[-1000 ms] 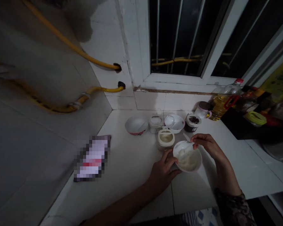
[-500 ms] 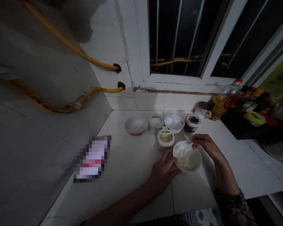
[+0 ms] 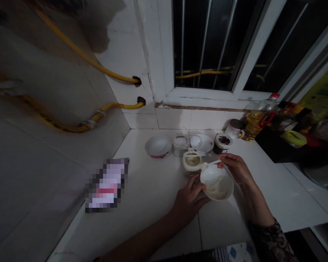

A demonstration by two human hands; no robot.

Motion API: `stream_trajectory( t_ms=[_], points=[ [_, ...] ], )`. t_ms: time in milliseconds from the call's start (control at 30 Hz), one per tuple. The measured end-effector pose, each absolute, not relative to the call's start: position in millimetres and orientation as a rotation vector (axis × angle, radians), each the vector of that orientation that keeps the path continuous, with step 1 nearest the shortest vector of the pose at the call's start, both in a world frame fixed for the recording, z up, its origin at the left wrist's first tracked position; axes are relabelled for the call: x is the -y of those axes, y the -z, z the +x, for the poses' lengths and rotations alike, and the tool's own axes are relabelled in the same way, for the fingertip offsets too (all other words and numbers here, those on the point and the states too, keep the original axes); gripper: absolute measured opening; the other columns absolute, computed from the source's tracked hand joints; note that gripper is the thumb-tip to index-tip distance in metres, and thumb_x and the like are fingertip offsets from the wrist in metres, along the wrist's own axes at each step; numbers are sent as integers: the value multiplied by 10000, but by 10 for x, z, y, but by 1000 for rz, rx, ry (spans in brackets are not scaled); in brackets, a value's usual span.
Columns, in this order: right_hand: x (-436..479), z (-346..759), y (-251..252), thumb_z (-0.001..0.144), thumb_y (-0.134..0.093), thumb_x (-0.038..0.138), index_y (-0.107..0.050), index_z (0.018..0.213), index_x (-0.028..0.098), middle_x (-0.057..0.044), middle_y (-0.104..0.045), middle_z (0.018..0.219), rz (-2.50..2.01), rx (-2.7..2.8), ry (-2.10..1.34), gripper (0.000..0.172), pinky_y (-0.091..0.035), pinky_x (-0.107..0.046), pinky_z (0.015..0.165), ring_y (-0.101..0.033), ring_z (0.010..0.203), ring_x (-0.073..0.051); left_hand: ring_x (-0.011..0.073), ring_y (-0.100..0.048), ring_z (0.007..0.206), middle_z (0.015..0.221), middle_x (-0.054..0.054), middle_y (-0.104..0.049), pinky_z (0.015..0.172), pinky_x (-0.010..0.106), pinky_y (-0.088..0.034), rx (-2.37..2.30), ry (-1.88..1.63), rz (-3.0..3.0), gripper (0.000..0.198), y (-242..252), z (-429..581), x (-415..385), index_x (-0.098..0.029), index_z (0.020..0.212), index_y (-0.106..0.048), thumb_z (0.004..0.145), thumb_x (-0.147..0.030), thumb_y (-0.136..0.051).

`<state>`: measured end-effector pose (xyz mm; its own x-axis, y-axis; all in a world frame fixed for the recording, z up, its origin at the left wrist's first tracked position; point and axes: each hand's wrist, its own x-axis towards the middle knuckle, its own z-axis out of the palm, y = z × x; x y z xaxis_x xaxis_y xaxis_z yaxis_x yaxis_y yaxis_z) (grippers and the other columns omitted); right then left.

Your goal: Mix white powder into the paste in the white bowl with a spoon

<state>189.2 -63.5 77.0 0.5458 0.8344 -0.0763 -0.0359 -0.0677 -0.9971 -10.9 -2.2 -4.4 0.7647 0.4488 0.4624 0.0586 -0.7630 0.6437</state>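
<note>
My left hand (image 3: 189, 198) grips the near-left rim of a white bowl (image 3: 217, 183) that holds a pale mixture and sits on the white counter (image 3: 153, 193). My right hand (image 3: 235, 168) pinches the handle of a small white spoon (image 3: 211, 163). The spoon's tip reaches left past the bowl's far rim toward an open cream jar (image 3: 192, 162) just behind the bowl.
Behind stand an empty white bowl (image 3: 158, 146), a small white jar (image 3: 180, 144), a white dish (image 3: 203, 143), a dark-filled jar (image 3: 223, 142), a mug (image 3: 235, 128) and an oil bottle (image 3: 258, 118). A blurred packet (image 3: 106, 183) lies at the left. Yellow hoses (image 3: 98, 112) run along the wall.
The right hand has lifted the spoon out of the bowl and swung its tip left toward the cream jar. The left hand and bowl have stayed put.
</note>
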Motion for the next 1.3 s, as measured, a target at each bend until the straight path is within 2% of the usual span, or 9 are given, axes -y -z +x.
stream_trajectory(
  t_ms=[167, 267, 367, 467, 600, 667, 767, 1033, 1300],
  points=[
    [588, 1720, -701, 785, -596, 404, -641, 833, 186, -39, -677, 678, -1540, 909, -552, 227, -449, -309, 676, -590, 645, -178, 166, -653, 824, 1257, 96, -511, 694, 285, -556, -355, -846, 2325, 178, 33, -110, 24, -214, 933, -575, 809, -304, -666],
    [594, 1661, -667, 873, -498, 304, -653, 877, 201, -61, -698, 781, -1625, 1355, -171, 186, -431, -369, 798, -600, 759, -203, 168, -651, 830, 1252, 99, -512, 705, 290, -557, -347, -853, 2324, 183, 38, -110, 26, -210, 947, -572, 822, -319, -651],
    [605, 1648, -652, 881, -436, 161, -659, 930, 215, -62, -709, 825, -1567, 1823, 146, 234, -366, -425, 904, -592, 804, -202, 171, -650, 840, 1258, 97, -506, 709, 292, -556, -357, -846, 2328, 192, 59, -106, 26, -213, 951, -570, 824, -334, -647],
    [629, 1658, -673, 875, -427, 125, -646, 970, 220, -54, -715, 845, -1529, 1855, 254, 257, -356, -439, 923, -596, 788, -196, 171, -649, 844, 1267, 93, -498, 727, 299, -555, -357, -840, 2323, 195, 64, -102, 25, -216, 948, -568, 817, -328, -658],
    [721, 1746, -755, 888, -476, 253, -661, 867, 233, -54, -702, 780, -1627, 1519, 100, 188, -402, -413, 889, -600, 826, -218, 162, -651, 831, 1261, 87, -506, 724, 290, -554, -373, -815, 2316, 187, 43, -105, 27, -224, 949, -570, 812, -309, -665],
    [790, 1848, -807, 874, -502, 337, -665, 789, 227, -63, -688, 747, -1721, 1364, -64, 214, -434, -372, 827, -593, 885, -235, 156, -654, 818, 1273, 89, -500, 714, 283, -551, -386, -799, 2321, 186, 38, -109, 28, -224, 949, -571, 812, -305, -666],
    [889, 2032, -872, 857, -507, 395, -664, 740, 206, -54, -681, 728, -1864, 1350, -290, 273, -433, -349, 796, -595, 825, -224, 144, -656, 776, 1281, 94, -497, 694, 274, -547, -388, -793, 2330, 185, 45, -114, 28, -218, 946, -573, 814, -310, -664],
    [908, 2027, -881, 831, -473, 229, -679, 788, 217, -25, -658, 619, -2074, 1617, -369, 210, -405, -315, 711, -577, 735, -212, 153, -657, 779, 1273, 94, -507, 688, 277, -558, -389, -790, 2323, 197, 26, -121, 24, -221, 941, -581, 788, -280, -691],
    [827, 2000, -819, 748, -529, 276, -646, 718, 175, 4, -618, 557, -1861, 1296, -772, 157, -406, -261, 573, -548, 556, -146, 162, -656, 806, 1276, 100, -503, 677, 277, -558, -385, -795, 2316, 211, 26, -113, 32, -213, 935, -577, 778, -268, -707]
  ],
)
